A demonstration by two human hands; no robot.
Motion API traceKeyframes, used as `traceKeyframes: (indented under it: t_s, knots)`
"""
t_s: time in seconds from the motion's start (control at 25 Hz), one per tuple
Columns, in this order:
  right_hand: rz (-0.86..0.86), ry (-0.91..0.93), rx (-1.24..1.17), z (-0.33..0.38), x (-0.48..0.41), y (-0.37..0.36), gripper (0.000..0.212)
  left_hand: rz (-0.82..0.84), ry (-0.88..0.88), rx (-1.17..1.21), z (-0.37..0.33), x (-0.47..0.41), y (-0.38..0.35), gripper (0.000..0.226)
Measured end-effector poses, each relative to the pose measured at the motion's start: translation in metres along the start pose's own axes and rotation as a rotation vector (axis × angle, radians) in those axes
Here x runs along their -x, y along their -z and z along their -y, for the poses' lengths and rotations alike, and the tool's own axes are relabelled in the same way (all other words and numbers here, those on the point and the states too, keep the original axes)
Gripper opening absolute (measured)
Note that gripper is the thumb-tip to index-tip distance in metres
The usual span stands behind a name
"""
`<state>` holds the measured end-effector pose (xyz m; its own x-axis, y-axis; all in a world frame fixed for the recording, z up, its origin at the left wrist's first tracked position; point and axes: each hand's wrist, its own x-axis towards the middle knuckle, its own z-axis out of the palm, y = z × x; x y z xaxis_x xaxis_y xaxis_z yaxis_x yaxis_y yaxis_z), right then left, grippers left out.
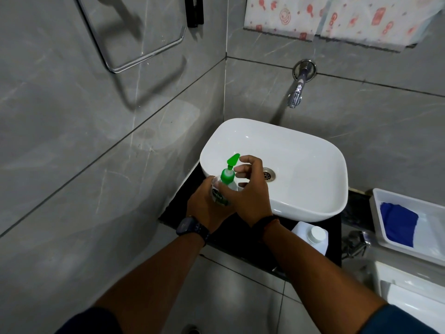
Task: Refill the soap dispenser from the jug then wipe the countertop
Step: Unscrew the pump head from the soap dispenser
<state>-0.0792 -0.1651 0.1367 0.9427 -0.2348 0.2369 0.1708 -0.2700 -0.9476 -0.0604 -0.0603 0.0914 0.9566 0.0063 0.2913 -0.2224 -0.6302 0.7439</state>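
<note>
A clear soap dispenser (pixel 225 180) with a green pump head and a Dettol label stands at the front left of the sink, on the black countertop (pixel 240 239). My left hand (pixel 204 208) is wrapped around its body. My right hand (pixel 250 189) rests against the green collar, fingers curled beside the pump, thumb near the nozzle tip. The white jug (pixel 313 236) with a white screw cap stands on the countertop just right of my right wrist, its cap on. A blue cloth (pixel 398 224) lies in a white tray.
A white basin (pixel 301 150) with a metal drain fills most of the counter, under a chrome wall tap (pixel 297 92). The white tray (pixel 431 227) sits on the toilet tank at the right. Grey tiled walls close in at left and behind.
</note>
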Motion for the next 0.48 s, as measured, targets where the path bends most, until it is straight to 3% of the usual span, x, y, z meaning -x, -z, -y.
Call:
traceKeyframes:
  t_s: [0.16,0.24,0.4,0.48]
  knots:
    - [-0.009,-0.058,-0.03,-0.005,0.001,-0.003,0.053,-0.015,-0.018,-0.02,0.001,0.002,-0.001,0.046]
    - [-0.022,-0.053,0.032,-0.005,0.001,-0.003,0.038,-0.006,-0.02,-0.029,0.001,0.001,-0.001,0.042]
    - [-0.079,0.069,0.06,0.011,-0.004,0.004,0.026,-0.065,-0.157,-0.136,0.004,0.0,-0.008,0.032]
    - [-0.158,0.143,-0.05,0.028,-0.01,0.008,0.027,0.005,-0.087,-0.104,0.012,-0.003,-0.009,0.047]
